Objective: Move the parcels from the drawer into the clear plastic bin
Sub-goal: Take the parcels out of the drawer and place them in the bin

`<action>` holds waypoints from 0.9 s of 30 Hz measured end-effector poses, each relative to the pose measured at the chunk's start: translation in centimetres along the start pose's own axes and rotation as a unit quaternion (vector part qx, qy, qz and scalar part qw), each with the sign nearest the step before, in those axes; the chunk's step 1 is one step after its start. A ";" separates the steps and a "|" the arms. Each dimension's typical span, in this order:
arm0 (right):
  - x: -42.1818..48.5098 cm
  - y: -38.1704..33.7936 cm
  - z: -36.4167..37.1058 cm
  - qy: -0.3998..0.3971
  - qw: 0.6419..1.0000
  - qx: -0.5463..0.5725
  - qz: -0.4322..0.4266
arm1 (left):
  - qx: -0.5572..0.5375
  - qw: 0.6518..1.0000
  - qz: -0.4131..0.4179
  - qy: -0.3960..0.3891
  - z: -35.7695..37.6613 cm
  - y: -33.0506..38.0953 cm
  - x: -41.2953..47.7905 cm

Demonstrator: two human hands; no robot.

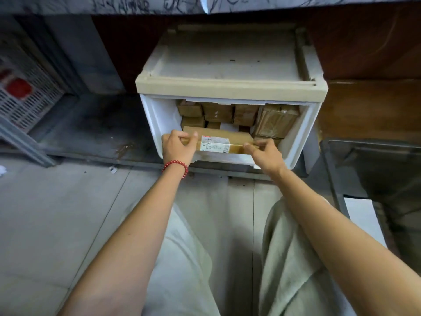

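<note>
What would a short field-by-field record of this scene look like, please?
drawer: white, pulled open, parcels inside
held parcel: labelled brown box at the drawer's front, gripped at both ends
left hand: grips its left end
right hand: grips its right end
other parcels: stacked behind it
clear bin: right of the drawer

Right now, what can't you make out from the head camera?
- The label on the parcel: its print is too small and blurred to read.
- The rear parcels: the count is unknown, because the cabinet lip and the parcel in front cover them.
- The bin: it is cut off by the right edge, and its contents are unclear.
- The fingers of the left hand and right hand: those under the parcel are hidden by it.
</note>
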State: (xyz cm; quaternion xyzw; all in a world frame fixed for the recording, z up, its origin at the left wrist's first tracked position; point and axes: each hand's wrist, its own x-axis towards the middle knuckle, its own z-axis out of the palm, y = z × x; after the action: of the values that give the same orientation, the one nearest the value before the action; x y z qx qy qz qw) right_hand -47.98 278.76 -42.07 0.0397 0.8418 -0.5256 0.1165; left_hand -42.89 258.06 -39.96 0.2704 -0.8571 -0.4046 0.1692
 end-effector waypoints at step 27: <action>-5.3 0.4 -3.2 -0.083 0.988 0.118 -0.058 | -0.147 0.988 -0.022 0.047 -5.0 -0.6 -5.4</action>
State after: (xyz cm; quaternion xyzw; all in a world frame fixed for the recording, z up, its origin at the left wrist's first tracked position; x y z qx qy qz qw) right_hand -43.26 282.11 -39.77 -0.0392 0.7624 -0.6283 0.1497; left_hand -35.84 258.01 -37.77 0.2800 -0.7731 -0.5166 0.2388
